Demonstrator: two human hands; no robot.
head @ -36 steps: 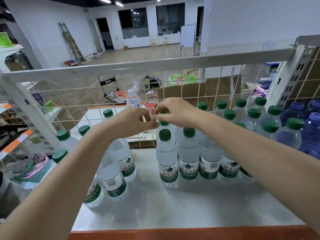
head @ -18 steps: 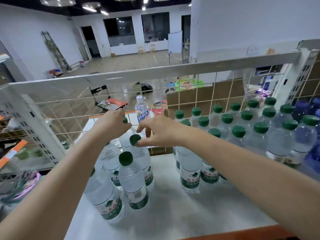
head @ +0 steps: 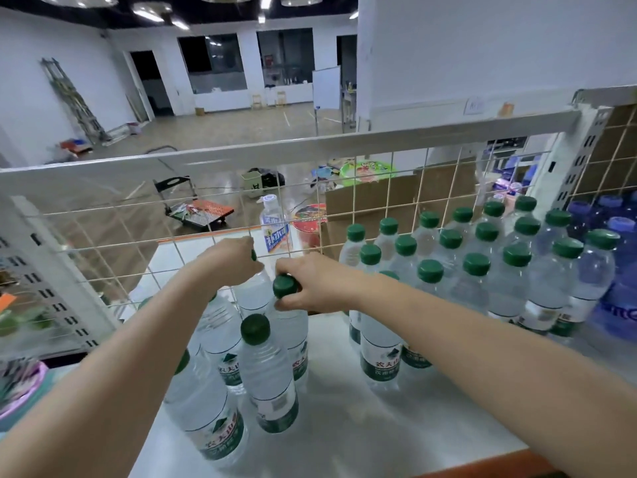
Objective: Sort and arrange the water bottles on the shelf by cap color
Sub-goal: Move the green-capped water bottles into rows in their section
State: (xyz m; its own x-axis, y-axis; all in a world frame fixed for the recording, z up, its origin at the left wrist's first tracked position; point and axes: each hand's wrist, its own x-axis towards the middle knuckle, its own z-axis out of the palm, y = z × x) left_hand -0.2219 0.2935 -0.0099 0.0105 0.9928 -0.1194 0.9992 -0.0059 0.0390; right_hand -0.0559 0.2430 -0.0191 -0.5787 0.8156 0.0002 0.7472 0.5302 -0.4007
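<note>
Head view: I see both hands reaching to the loose cluster of green-capped bottles at 7 o'clock on the shelf (head: pixel 344 426). Right hand (head: pixel 320 282) has its fingers closed round the neck of one bottle (head: pixel 285 286), cap showing. Left hand (head: pixel 231 262) is curled over another bottle's cap (head: pixel 254 255) at the back, mostly hidden. The sorted green block (head: pixel 482 257) stands at 2 o'clock, purple bottles (head: pixel 617 270) beyond. Risk, as I judge it: lifting by the necks, either forearm could clip the front bottle (head: pixel 267 370) and topple neighbours.
</note>
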